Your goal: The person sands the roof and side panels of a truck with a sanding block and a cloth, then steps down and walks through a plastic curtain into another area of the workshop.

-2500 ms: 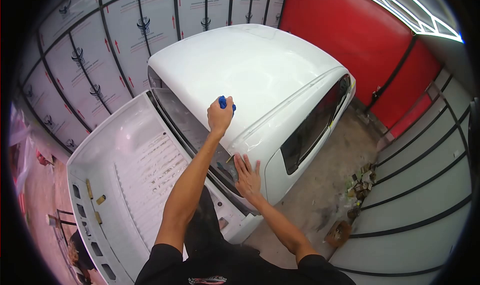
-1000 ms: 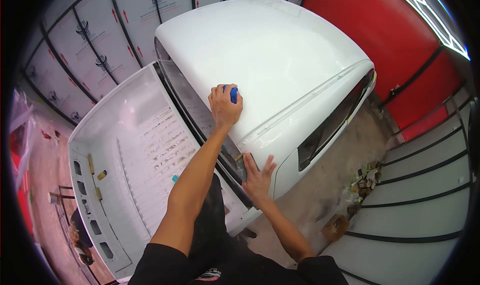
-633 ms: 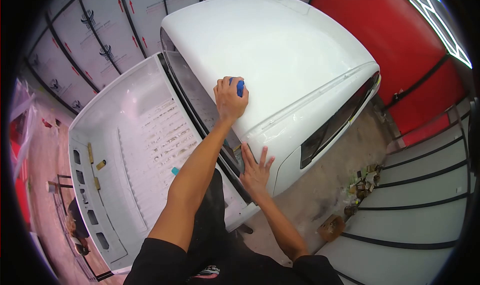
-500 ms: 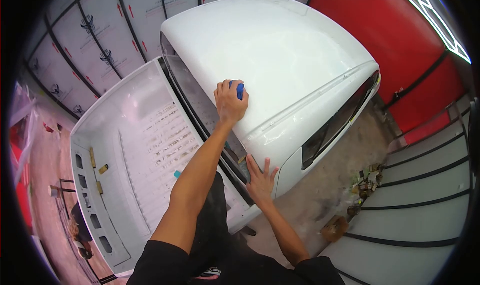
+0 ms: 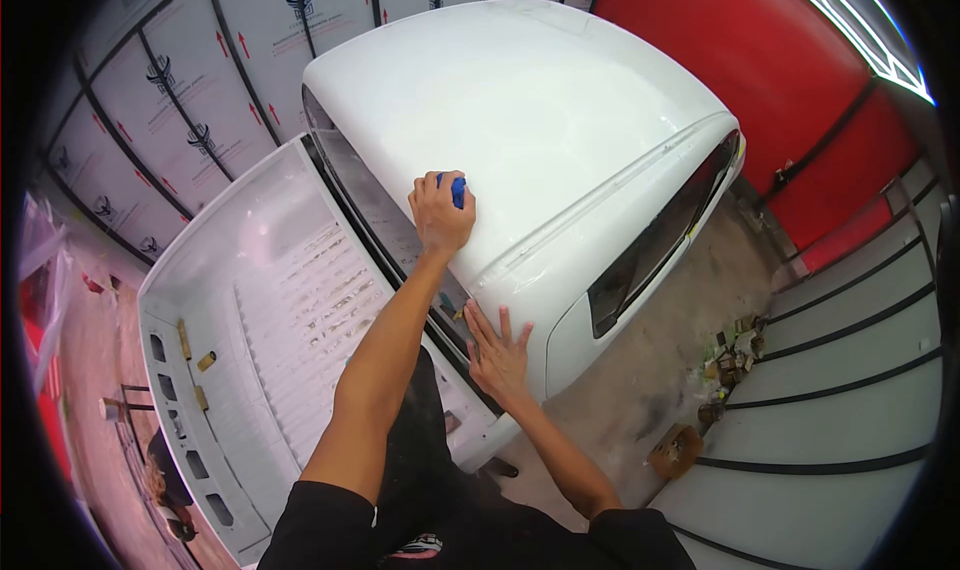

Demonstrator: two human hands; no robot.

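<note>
My left hand [image 5: 441,215] is closed round a small blue pad [image 5: 458,192], pressed against the white truck cab roof [image 5: 540,100] close to its rear edge. The fingers cover much of the pad, so its exact kind cannot be told. Lower and to the right, my right hand [image 5: 499,358] lies with fingers spread on the rear corner of the cab, beside the rear window opening [image 5: 375,195]. It holds nothing.
The white truck bed [image 5: 270,260] lies to the left, with small yellowish pieces [image 5: 206,361] by its tailgate end. Right of the cab, a brown box [image 5: 675,452] and a pile of clutter [image 5: 735,355] sit on the floor. A red wall panel [image 5: 740,60] stands behind.
The whole view has shifted a little, so cab and hands appear slightly farther left. My left hand still grips the blue pad on the roof; my right hand stays at the cab corner.
</note>
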